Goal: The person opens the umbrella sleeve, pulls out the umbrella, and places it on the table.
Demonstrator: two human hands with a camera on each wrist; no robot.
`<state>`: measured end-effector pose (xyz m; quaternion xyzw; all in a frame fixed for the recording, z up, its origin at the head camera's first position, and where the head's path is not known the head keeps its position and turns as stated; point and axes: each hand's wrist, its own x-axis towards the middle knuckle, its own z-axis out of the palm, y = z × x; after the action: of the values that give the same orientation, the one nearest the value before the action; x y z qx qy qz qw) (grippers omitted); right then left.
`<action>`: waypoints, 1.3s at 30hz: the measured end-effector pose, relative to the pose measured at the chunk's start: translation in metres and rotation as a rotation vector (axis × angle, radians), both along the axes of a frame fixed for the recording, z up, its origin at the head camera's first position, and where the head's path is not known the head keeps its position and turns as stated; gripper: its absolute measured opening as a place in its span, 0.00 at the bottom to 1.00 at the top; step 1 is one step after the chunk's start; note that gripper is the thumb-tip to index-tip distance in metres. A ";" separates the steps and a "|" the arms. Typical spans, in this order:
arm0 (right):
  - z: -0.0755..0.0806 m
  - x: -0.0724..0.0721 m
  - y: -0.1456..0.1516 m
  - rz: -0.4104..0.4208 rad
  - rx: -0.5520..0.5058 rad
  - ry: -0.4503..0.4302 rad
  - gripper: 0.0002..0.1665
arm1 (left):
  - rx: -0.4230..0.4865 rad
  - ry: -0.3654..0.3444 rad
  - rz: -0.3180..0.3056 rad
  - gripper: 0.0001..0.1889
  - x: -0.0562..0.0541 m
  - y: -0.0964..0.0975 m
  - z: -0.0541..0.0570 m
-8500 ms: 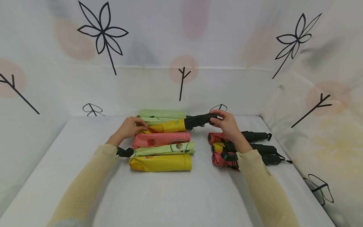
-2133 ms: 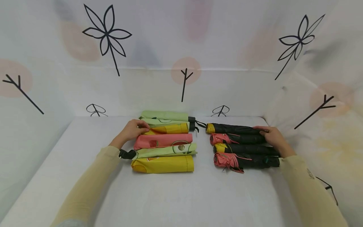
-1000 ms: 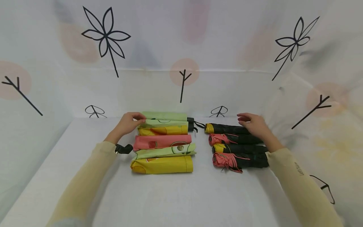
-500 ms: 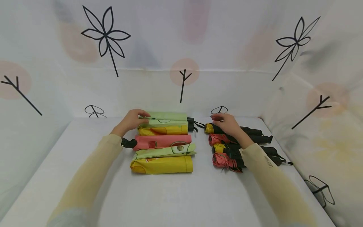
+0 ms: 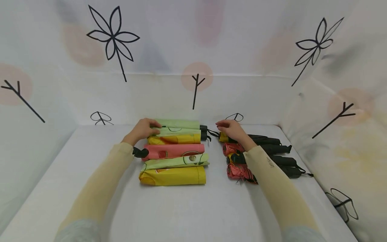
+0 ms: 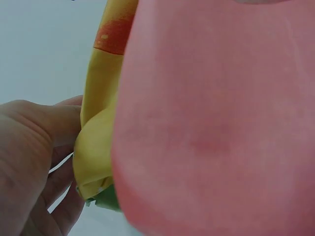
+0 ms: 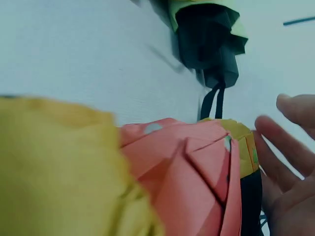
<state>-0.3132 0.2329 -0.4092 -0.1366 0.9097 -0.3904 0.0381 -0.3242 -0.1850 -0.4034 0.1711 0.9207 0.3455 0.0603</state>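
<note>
In the head view, my left hand [image 5: 142,131] has thumb and fingers bent about the left end of the nearer light green umbrella pouch [image 5: 184,133]; a yellow pouch [image 6: 101,93] partly hides those fingers in the left wrist view. Behind it lies another light green pouch [image 5: 181,123]. Black umbrella handles [image 5: 204,135] with wrist straps poke out of the green pouches' right ends. My right hand [image 5: 231,129] hovers by the straps, over the left end of a black folded umbrella [image 5: 266,139] with a yellow tip. Its fingers are loosely spread and hold nothing.
Nearer to me on the left lie a flat pink pouch [image 5: 175,151], a green pouch [image 5: 178,162] and a yellow pouch [image 5: 173,176]. Several folded umbrellas [image 5: 239,171] with pink or yellow ends line the right side. Printed cloth walls [image 5: 196,97] enclose the white table [image 5: 181,215].
The right hand left the far yellow-tipped umbrella, laid at the right, and moved left toward the handles. My left hand shifted from the emptied yellow pouch to the green one behind it.
</note>
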 end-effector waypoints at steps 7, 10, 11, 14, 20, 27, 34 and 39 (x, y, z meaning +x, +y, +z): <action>0.000 -0.004 -0.007 -0.008 0.031 -0.044 0.21 | -0.017 -0.009 0.016 0.15 -0.001 0.000 -0.002; 0.001 -0.002 -0.010 -0.017 0.056 -0.047 0.21 | -0.021 -0.009 0.022 0.15 -0.001 -0.001 -0.002; 0.002 -0.001 -0.010 -0.014 0.060 -0.047 0.22 | -0.022 -0.008 0.024 0.15 0.000 -0.001 -0.002; 0.003 0.001 -0.013 -0.011 0.062 -0.050 0.21 | -0.022 -0.007 0.027 0.15 -0.001 0.000 -0.004; -0.004 0.000 -0.018 0.013 0.074 -0.064 0.20 | -0.010 -0.003 0.030 0.15 0.000 0.000 -0.008; -0.013 0.004 -0.030 0.014 0.101 -0.078 0.24 | 0.003 -0.024 0.067 0.14 0.002 -0.003 -0.011; -0.015 0.008 -0.038 -0.036 0.169 -0.085 0.28 | 0.016 -0.025 0.072 0.14 0.003 -0.003 -0.012; -0.013 0.010 -0.040 -0.053 0.195 -0.107 0.30 | 0.022 -0.028 0.070 0.14 0.004 -0.001 -0.012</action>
<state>-0.3034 0.1931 -0.4224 -0.0872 0.9433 -0.3076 0.0896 -0.3205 -0.1860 -0.4152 0.1347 0.9214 0.3597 0.0591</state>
